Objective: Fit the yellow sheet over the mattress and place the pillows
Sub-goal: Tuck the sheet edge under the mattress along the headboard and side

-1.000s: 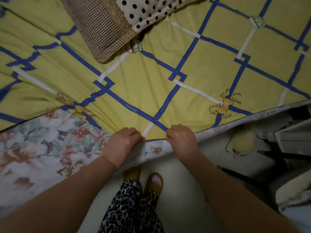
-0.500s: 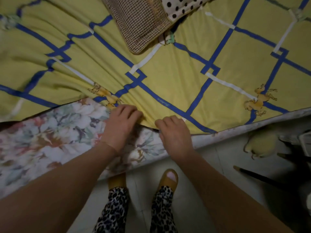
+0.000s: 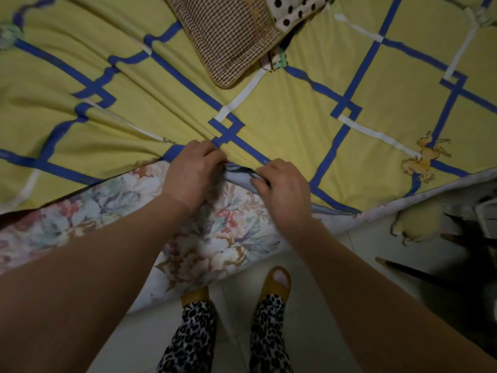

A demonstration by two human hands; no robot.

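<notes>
At the near edge of the mattress point(image 3: 220, 238), your left hand point(image 3: 195, 172) and right hand point(image 3: 285, 185) both pinched the bunched hem of the yellow sheet point(image 3: 282, 125), fingers curled round the fabric, presumably to drag it over the floral side still bare on the left. The sheet covered the top and the right edge already. The checked pillow point(image 3: 228, 36) and polka-dot pillow point(image 3: 293, 6) lay on it further back, likely parked, not placed.

Both hands, left hand point(image 3: 195, 168) and right hand point(image 3: 285, 185), have worked leftward along the yellow sheet point(image 3: 282, 130) hem.
</notes>
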